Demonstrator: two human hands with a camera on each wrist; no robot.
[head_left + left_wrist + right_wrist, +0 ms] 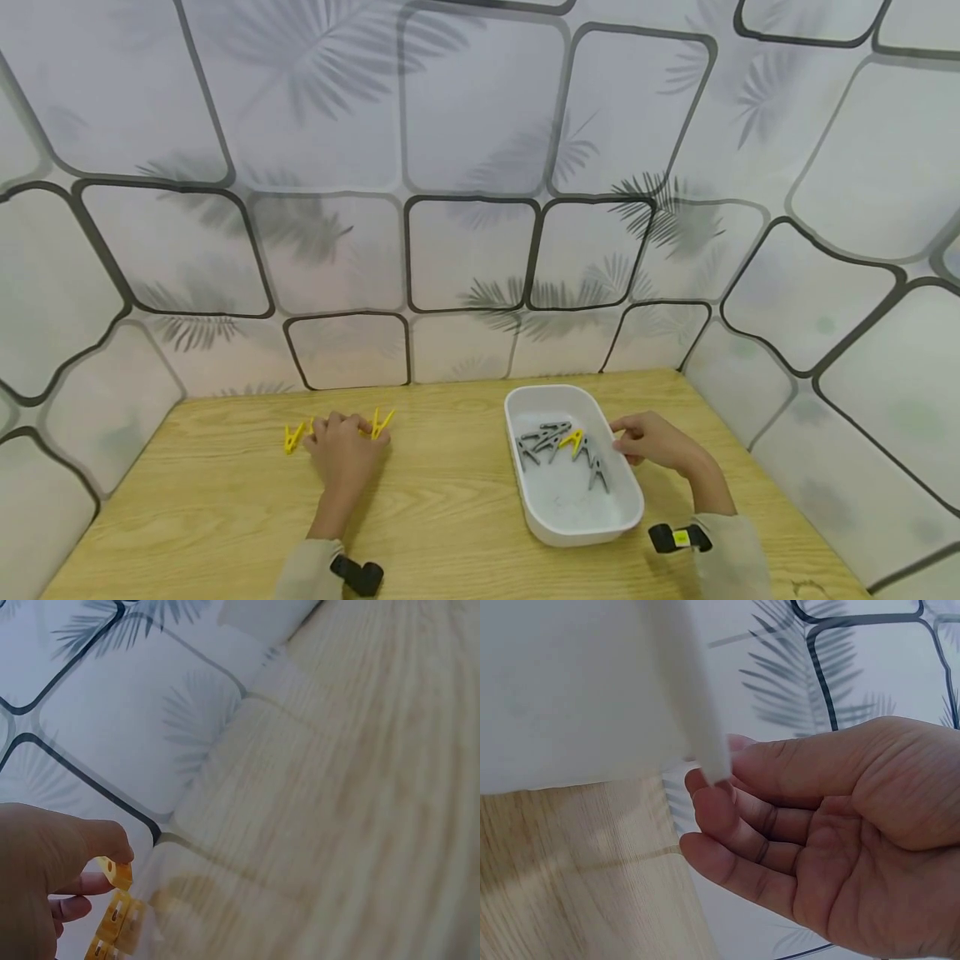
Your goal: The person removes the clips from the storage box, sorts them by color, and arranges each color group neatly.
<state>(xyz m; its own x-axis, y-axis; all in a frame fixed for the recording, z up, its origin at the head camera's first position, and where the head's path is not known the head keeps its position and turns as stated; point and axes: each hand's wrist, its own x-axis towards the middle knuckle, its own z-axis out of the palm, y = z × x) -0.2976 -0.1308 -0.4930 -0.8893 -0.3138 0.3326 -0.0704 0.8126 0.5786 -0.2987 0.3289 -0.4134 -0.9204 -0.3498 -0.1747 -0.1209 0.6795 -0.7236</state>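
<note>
My left hand (pixel 347 450) is low over the table at the left, among a few yellow clothespins. In the left wrist view its thumb and forefinger pinch one yellow clothespin (pixel 116 872), and others (pixel 112 919) stand in a row just past it. One yellow clothespin (pixel 293 438) shows left of the hand, another (pixel 380 425) at its right. My right hand (pixel 660 442) grips the right rim of a white plastic basin (pixel 573 521), thumb at the edge and fingers below. Inside lie several grey clothespins (pixel 597 475) and one yellow clothespin (pixel 572 440).
The wooden table (pixel 442 500) runs back to a wall (pixel 472 250) covered with a stone-outline and leaf pattern. Side walls in the same pattern close in at left and right. Each wrist wears a small black camera (pixel 357 575).
</note>
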